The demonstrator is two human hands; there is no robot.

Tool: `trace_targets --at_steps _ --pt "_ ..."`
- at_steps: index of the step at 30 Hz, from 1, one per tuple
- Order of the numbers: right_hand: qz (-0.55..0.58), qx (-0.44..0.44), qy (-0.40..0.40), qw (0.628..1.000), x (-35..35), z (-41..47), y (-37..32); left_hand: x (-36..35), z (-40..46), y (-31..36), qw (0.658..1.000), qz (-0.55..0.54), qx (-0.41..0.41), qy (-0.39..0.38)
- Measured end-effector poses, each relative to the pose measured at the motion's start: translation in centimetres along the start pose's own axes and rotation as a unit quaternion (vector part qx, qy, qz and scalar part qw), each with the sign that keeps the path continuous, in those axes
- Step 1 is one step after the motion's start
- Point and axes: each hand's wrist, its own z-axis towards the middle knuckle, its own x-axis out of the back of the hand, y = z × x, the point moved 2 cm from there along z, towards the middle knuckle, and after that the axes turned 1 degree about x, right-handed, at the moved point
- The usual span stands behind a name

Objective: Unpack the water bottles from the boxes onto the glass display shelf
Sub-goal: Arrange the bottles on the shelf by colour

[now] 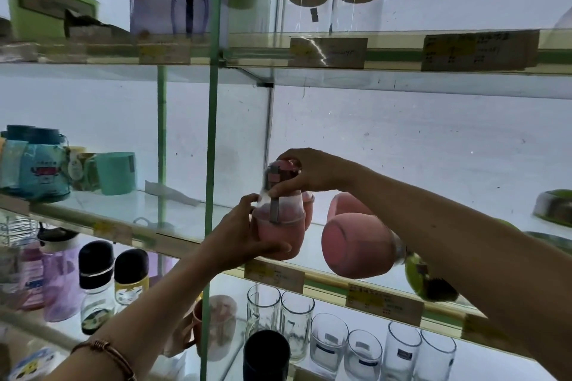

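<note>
A pink water bottle [278,219] with a clear upper part stands at the front edge of the glass display shelf [173,219]. The left hand [244,241] grips its base, fingers curled round it; the right hand [312,173] pinches the pink lid from above. Just beside it, a second pink bottle [356,244] lies on its side under the right forearm, with another pink one behind. A teal mug [116,172] stands well to the left. Drinking glasses [328,340] fill the shelf below; clear jars [334,0] stand above.
</note>
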Motion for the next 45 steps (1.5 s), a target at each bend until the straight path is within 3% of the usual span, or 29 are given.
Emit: trace_targets --at_steps 14,19,24,30,37,45 --pt "0.012 -0.026 0.029 0.999 -1.0 -1.4 0.1 -0.4 0.3 -0.4 1.000 0.015 0.013 -0.003" --pt "-0.043 -0.037 0.023 0.998 -0.4 -2.9 -1.2 -0.6 -0.5 0.2 0.996 0.086 0.014 0.011" --pt "-0.059 -0.052 0.046 0.996 2.6 -6.0 -1.2 1.2 -1.4 1.0 0.991 0.099 0.007 0.085" --pt "-0.067 -0.078 0.060 0.993 5.7 -9.6 -0.8 3.4 -1.6 6.1 0.972 0.170 -0.095 0.134" --pt "-0.054 -0.107 0.080 0.990 8.3 -13.5 0.4 1.5 1.8 11.9 0.951 0.250 -0.161 0.085" --pt "-0.071 -0.155 0.059 0.984 10.2 -16.6 4.5 -3.7 5.7 15.2 0.943 0.277 -0.183 -0.025"
